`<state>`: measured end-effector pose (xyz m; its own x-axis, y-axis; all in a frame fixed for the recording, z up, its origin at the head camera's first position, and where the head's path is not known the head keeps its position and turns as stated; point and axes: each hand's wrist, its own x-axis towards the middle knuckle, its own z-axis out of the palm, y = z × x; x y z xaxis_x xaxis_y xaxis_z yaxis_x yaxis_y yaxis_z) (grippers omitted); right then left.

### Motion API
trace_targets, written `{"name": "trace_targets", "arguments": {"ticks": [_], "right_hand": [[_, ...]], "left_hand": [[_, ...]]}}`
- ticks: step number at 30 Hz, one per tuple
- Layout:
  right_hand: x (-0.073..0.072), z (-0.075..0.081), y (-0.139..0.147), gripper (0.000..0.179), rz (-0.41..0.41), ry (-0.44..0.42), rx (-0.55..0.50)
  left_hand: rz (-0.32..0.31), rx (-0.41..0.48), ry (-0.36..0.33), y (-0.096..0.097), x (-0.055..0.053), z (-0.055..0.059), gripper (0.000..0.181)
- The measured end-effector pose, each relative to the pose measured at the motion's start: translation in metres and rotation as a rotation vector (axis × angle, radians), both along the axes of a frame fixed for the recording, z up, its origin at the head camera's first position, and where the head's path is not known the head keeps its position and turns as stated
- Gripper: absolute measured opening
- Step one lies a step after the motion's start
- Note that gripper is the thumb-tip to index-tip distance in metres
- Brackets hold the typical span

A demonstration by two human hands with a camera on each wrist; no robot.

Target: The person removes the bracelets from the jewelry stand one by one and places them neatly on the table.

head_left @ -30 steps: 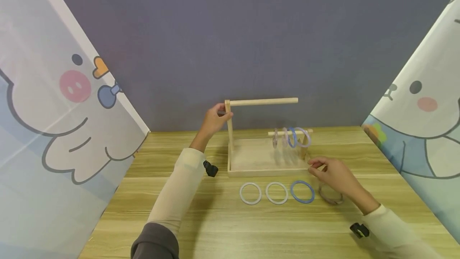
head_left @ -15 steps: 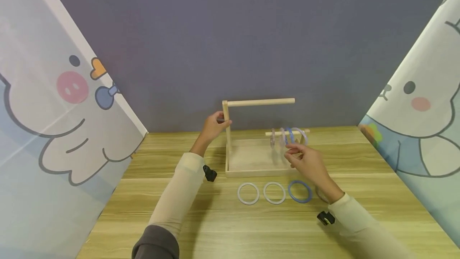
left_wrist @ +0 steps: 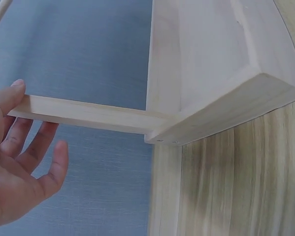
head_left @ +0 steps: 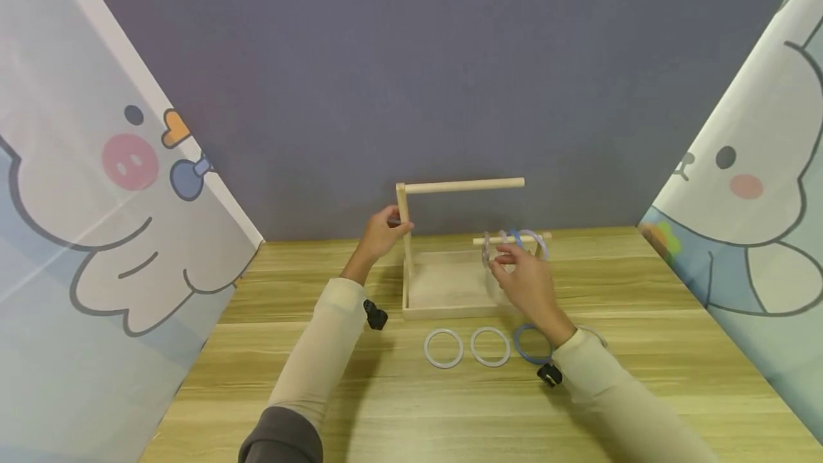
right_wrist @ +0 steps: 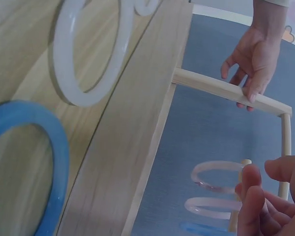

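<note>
A wooden jewellery stand has an upright (head_left: 408, 263), an upper bar (head_left: 466, 185) and a lower bar (head_left: 479, 241). My left hand (head_left: 382, 231) grips the upright, thumb on one side and fingers behind it, as the left wrist view shows. On the lower bar hang several bangles: a pale brownish-pink bangle (right_wrist: 206, 186) nearest the free end, then pink, blue and lilac. My right hand (head_left: 527, 283) is right beside the brownish-pink bangle, with thumb and forefinger bent and a gap between their tips. It partly hides the bangles behind it.
On the table in front of the stand lie two white bangles (head_left: 426, 349) and a blue bangle (head_left: 516, 345). Another bangle (head_left: 598, 334) is mostly covered by my right sleeve. A dark backdrop (head_left: 450, 77) rises behind, with printed panels at both sides.
My right hand has moved left, from the stand's front right corner to the bangles on the lower bar. The left hand has slid slightly down the upright, still gripping it.
</note>
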<state>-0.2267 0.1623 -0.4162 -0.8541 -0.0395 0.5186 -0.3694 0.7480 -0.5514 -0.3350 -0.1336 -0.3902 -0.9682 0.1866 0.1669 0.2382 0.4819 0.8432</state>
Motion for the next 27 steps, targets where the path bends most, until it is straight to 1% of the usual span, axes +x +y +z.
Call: {"name": "trace_targets", "arguments": {"ticks": [5,8,13,20,27], "right_hand": [[-0.002,-0.001,-0.007,0.039,-0.029,-0.044,0.029],[-0.004,-0.001,-0.011,0.040,-0.043,-0.045,0.035],[-0.009,-0.001,-0.015,0.039,-0.066,-0.055,0.031],[-0.014,-0.001,-0.018,0.034,-0.086,-0.069,0.025],[-0.016,0.000,-0.021,0.029,-0.090,-0.077,0.022]], "left_hand": [[-0.007,-0.028,0.004,-0.002,-0.001,-0.001,0.042],[-0.012,-0.042,0.011,-0.002,-0.002,-0.001,0.045],[-0.010,-0.048,0.005,-0.002,-0.002,-0.001,0.045],[-0.019,-0.051,0.008,-0.003,-0.002,0.000,0.045],[-0.029,-0.051,0.010,-0.003,-0.004,0.000,0.044]]}}
